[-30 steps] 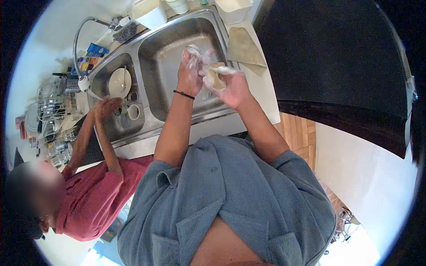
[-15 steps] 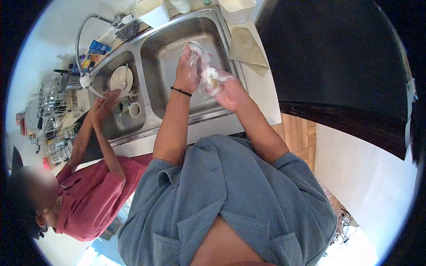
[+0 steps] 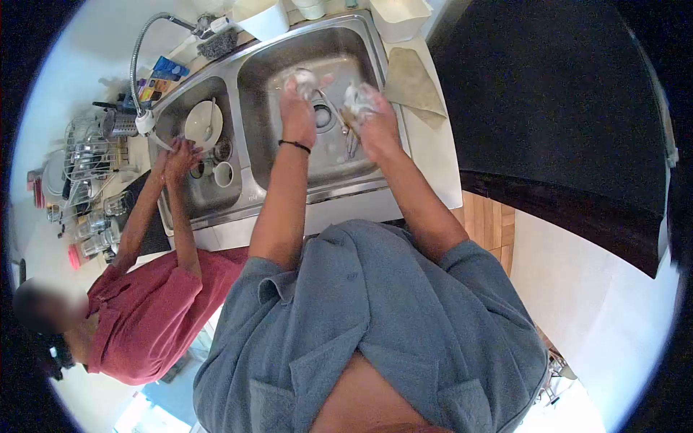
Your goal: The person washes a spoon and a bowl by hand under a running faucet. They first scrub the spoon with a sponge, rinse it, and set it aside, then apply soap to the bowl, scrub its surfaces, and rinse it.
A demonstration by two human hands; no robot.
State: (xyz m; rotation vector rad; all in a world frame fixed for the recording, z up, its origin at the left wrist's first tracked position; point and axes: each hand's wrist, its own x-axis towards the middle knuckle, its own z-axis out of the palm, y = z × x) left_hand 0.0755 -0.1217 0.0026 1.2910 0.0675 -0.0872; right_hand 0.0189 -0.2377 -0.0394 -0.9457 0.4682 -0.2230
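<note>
Both of my hands are over the right basin [image 3: 253, 94] of a steel double sink. My left hand [image 3: 297, 115] is closed on a soapy metal utensil [image 3: 305, 76]; its rounded end is up by my fingers, and a thin handle seems to slant down to the right. A few fingers are blurred. In my right hand [image 3: 380, 126] is a sponge [image 3: 359, 101] thick with white suds, held a little apart from my left hand. Beneath them, by the drain [image 3: 322, 115], slender utensils [image 3: 351, 146] lie on the basin floor, partly hidden.
At the left basin, another person's hands [image 3: 179, 159] work under the flexible faucet [image 3: 135, 65]. A plate with a spoon [image 3: 203, 126] and a white cup [image 3: 223, 174] sit there. A cloth [image 3: 415, 85] lies right of the sink; a dish rack [image 3: 90, 155] stands far left.
My hands have moved apart, uncovering the drain and the utensils below. The sponge has come away from my left hand. The other person's hands have drawn closer together.
</note>
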